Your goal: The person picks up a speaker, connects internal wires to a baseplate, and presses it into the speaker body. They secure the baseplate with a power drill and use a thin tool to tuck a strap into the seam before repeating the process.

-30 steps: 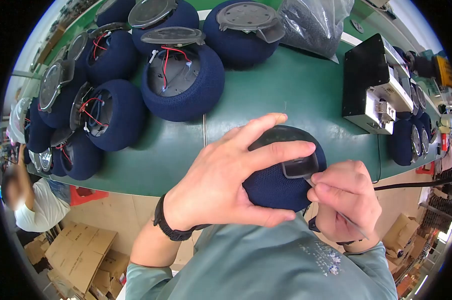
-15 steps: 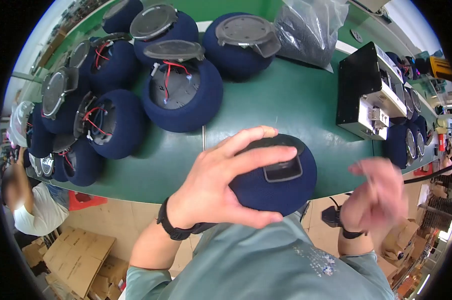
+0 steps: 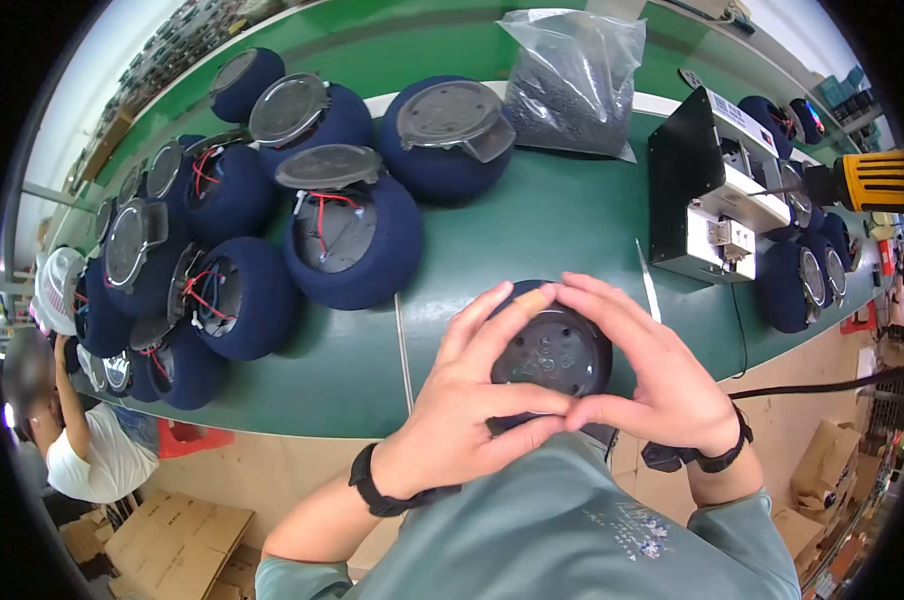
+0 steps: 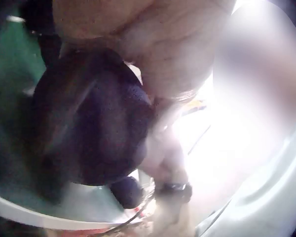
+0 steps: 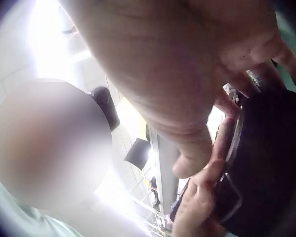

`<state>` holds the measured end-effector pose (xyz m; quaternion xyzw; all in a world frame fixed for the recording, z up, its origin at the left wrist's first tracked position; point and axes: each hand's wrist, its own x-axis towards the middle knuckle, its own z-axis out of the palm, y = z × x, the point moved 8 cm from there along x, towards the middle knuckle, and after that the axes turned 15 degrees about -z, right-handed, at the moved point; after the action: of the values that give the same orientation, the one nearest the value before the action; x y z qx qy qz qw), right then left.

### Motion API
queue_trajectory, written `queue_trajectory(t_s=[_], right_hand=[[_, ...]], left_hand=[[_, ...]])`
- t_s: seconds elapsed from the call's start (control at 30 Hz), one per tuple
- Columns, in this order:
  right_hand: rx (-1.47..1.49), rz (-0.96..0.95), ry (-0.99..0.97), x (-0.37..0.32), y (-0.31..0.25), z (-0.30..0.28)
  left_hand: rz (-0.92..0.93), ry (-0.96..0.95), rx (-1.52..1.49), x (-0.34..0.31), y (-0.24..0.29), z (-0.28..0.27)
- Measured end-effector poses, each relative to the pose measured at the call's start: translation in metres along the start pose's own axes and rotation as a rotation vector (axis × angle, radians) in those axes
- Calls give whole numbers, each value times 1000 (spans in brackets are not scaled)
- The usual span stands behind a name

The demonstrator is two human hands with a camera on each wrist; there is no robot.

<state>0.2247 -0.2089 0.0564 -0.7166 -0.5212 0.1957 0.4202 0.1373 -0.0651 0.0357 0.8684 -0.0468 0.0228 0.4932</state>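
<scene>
A round navy fabric-covered unit with a dark disc on top stands at the table's near edge in the head view. My left hand curls its fingers and thumb round the unit's left side. From the right, my right hand holds the same unit, its fingertips near those of the left hand. The unit's dark fabric body shows blurred in the left wrist view; in the right wrist view the body lies beside both hands. A thin metal tool lies on the table.
Several navy units with discs and red wires crowd the left of the green table. Behind stands a plastic bag. A black and silver box, a yellow-handled driver and more units stand right.
My right hand has let go of the thin tool, moved away and come back to the unit. The unit has turned, so its disc faces up; its protruding tab is now out of sight.
</scene>
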Motion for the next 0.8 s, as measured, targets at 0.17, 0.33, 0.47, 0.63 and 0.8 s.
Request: queue_trajectory(t_s=[0.17, 0.33, 0.47, 0.63, 0.8], right_hand=[[3, 79, -19, 4, 4, 3], [-45, 58, -45, 4, 1, 1], [-137, 77, 355, -14, 10, -31], [-511, -322, 1172, -22, -29, -177], [250, -458, 1060, 28, -54, -228]], left_hand=[[-224, 80, -299, 2, -18, -1], [-222, 49, -197, 5, -14, -2], [-223, 35, -131, 5, -13, -3], [-221, 55, -146, 6, -13, -2], [-239, 92, -189, 7, -18, -2]])
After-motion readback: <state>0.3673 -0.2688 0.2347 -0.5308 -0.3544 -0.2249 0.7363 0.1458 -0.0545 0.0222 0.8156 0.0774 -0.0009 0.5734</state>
